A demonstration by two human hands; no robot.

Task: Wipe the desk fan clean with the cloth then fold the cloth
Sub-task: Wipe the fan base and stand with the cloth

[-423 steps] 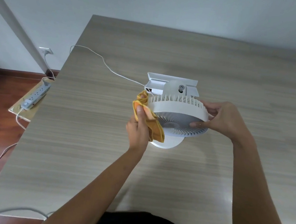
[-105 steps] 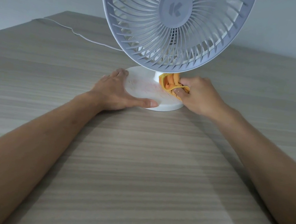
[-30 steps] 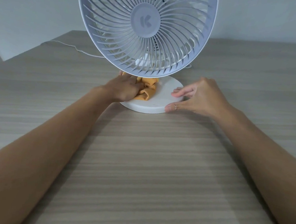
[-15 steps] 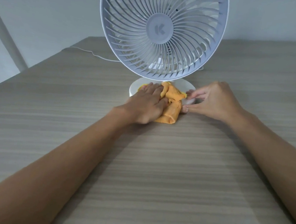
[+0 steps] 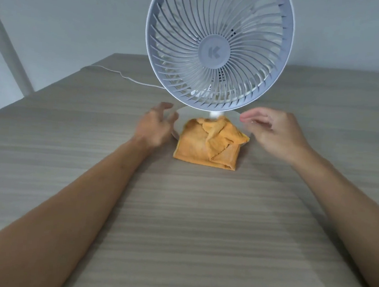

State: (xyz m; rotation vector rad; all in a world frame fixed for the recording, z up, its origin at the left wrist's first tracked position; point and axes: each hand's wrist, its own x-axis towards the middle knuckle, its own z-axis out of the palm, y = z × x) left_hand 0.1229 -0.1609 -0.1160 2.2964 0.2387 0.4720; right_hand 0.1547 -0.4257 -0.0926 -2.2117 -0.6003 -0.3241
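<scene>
This looks like a room in a home or a small office, though which of the two cannot be told. A broad table (image 5: 175, 234) with a pale wood-grain laminate top fills the lower two thirds of the frame. Behind it a plain, bare, light grey wall (image 5: 80, 17) runs across the top. A white desk fan (image 5: 218, 51) stands at the upper centre, a household appliance, and its thin white cord (image 5: 125, 77) trails off over the table's far left edge. At the far left a pale slanting bar (image 5: 7, 49) crosses the wall; what it belongs to is unclear.
</scene>
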